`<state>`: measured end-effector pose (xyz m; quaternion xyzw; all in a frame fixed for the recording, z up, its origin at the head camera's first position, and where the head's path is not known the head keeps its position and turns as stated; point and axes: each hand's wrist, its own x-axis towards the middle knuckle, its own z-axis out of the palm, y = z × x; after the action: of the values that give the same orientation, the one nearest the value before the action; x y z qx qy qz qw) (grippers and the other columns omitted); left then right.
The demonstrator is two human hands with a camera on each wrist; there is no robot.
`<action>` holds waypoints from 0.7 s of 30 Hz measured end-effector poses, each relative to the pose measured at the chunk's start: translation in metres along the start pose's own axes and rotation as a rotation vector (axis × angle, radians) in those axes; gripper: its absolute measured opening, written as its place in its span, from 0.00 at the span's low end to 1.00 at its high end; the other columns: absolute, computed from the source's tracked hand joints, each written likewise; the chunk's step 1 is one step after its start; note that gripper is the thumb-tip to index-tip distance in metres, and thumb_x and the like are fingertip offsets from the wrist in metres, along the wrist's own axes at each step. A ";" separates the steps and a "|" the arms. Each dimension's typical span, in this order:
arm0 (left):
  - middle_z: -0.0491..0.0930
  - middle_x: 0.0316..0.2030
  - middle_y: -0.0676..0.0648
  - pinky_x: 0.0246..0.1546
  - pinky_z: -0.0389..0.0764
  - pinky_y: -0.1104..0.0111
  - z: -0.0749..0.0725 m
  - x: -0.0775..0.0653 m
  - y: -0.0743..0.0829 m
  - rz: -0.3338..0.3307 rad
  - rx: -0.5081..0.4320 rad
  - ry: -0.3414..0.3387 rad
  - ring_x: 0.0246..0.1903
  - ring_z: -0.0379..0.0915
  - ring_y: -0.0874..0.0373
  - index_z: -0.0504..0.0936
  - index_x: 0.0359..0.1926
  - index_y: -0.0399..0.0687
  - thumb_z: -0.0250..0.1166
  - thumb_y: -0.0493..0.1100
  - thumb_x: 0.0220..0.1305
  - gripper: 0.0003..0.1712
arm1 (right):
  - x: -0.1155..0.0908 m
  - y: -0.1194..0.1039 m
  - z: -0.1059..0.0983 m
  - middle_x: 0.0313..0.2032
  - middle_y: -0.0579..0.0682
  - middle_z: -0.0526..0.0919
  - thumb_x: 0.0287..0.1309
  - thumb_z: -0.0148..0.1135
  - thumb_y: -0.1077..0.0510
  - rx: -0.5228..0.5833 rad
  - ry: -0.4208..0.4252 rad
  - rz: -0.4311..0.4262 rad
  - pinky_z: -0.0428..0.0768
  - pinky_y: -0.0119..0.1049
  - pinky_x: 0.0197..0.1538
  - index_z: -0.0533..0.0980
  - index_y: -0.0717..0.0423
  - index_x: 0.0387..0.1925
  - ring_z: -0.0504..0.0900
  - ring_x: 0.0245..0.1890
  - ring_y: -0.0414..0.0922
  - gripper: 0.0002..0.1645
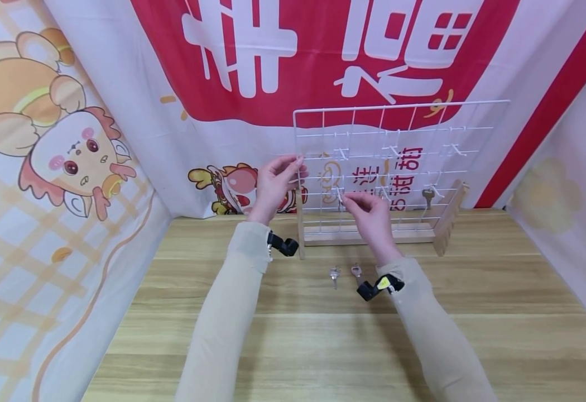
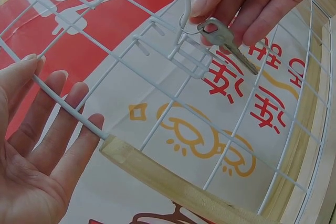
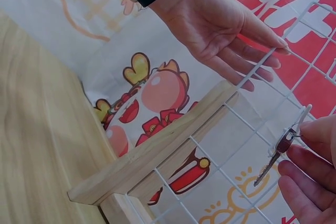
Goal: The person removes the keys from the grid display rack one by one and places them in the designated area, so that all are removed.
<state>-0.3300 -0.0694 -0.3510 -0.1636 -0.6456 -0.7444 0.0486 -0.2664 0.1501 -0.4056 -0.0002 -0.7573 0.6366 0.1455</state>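
A white wire grid point(image 1: 400, 106) stands upright in a wooden base point(image 1: 443, 231). With its thumb and fingers on either side of the wire, my left hand point(image 1: 274, 187) holds the grid's left edge. My right hand point(image 1: 375, 223) is in front of the lower left part of the grid. In the left wrist view, it pinches a small ring point(image 2: 189, 29) that carries a metal key point(image 2: 219, 37). The ring is at a white hook point(image 2: 186, 1); the fingers partly hide whether it hangs there. The key points downward in the right wrist view.
Two loose keys, one left point(image 1: 335, 276) and one right point(image 1: 356, 272), lie on the wooden table point(image 1: 293, 346) in front of the base. Another key point(image 1: 428, 197) hangs at the grid's lower right. Several hooks stick out from the wires, and a printed cloth point(image 1: 243, 134) stands behind.
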 end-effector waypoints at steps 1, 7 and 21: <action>0.85 0.46 0.40 0.51 0.84 0.60 0.000 0.000 0.000 -0.002 0.002 0.001 0.46 0.85 0.48 0.86 0.54 0.48 0.68 0.50 0.69 0.17 | 0.000 0.000 0.000 0.44 0.51 0.87 0.65 0.70 0.53 0.001 -0.002 -0.005 0.82 0.39 0.51 0.85 0.55 0.49 0.83 0.44 0.46 0.14; 0.85 0.46 0.41 0.51 0.84 0.59 0.000 0.000 0.001 -0.008 0.006 0.000 0.46 0.85 0.48 0.85 0.55 0.47 0.68 0.50 0.69 0.18 | -0.004 0.000 -0.004 0.45 0.49 0.86 0.64 0.71 0.49 0.019 -0.022 0.016 0.81 0.44 0.55 0.85 0.53 0.50 0.83 0.46 0.46 0.17; 0.85 0.46 0.39 0.50 0.84 0.59 0.000 0.001 -0.001 0.003 0.008 -0.004 0.46 0.85 0.48 0.86 0.54 0.47 0.67 0.50 0.70 0.18 | -0.015 -0.008 -0.014 0.45 0.49 0.86 0.63 0.72 0.49 0.031 -0.029 -0.011 0.82 0.37 0.52 0.84 0.53 0.48 0.83 0.46 0.46 0.17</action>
<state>-0.3307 -0.0696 -0.3513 -0.1659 -0.6485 -0.7413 0.0490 -0.2474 0.1597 -0.3993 0.0154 -0.7495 0.6474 0.1379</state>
